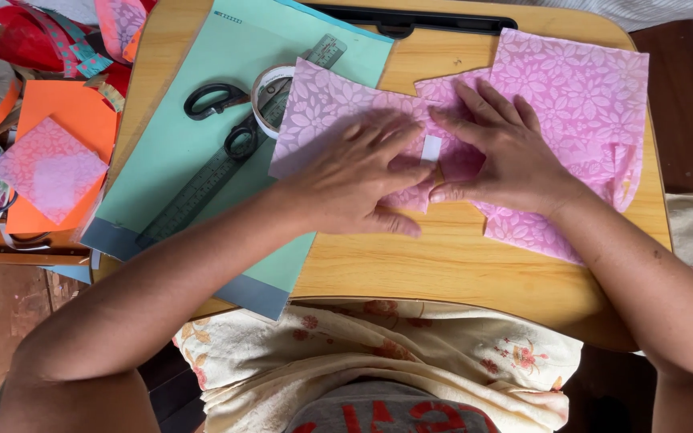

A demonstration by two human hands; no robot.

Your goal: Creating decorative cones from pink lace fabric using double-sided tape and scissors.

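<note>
Pink patterned paper, head view: one folded pink sheet (322, 112) lies under your left hand (358, 176), a larger pink sheet (579, 104) under your right hand (507, 156). Both hands lie flat, fingers spread, pressing the two sheets where they meet at the middle of the wooden lap table (443, 265). A small white strip of tape (431, 147) sits at that join, between your fingertips.

Left of the sheets, on a mint-green card (194, 160): black-handled scissors (222, 112), a roll of tape (270, 92), a grey ruler (226, 156) laid diagonally.

Off the table, far left: an orange sheet (82, 112) with a pink patterned square (50, 168) on it, beside loose ribbons (50, 36).
</note>
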